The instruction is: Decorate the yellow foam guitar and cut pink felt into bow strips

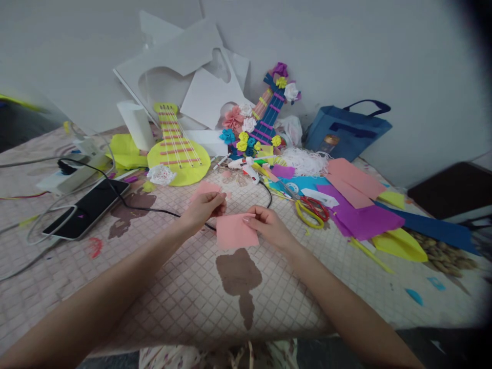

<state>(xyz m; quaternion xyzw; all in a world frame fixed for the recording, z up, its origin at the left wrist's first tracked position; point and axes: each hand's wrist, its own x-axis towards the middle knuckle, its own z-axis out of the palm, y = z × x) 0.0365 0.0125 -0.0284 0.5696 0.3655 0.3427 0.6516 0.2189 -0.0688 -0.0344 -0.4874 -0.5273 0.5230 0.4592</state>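
A square piece of pink paper (234, 233) is held up over the table by my right hand (267, 225), its thumb and fingers pinching the upper right corner. Just above the paper's upper left corner is my left hand (205, 209), its fingers curled closed. Whatever those fingers may hold is hidden. Behind my left hand lies another pink paper piece (205, 188). A white hot glue gun (246, 166) rests beyond my hands, and its black cord runs down close to my right hand.
Yellow-handled scissors (309, 215) lie right of my hands, beside purple paper (361, 218). At the back stand a yellow paper guitar (179, 171) and a blue paper guitar (271, 115) with paper flowers. A black phone (88, 207) and a power strip (73, 174) with cables are at left.
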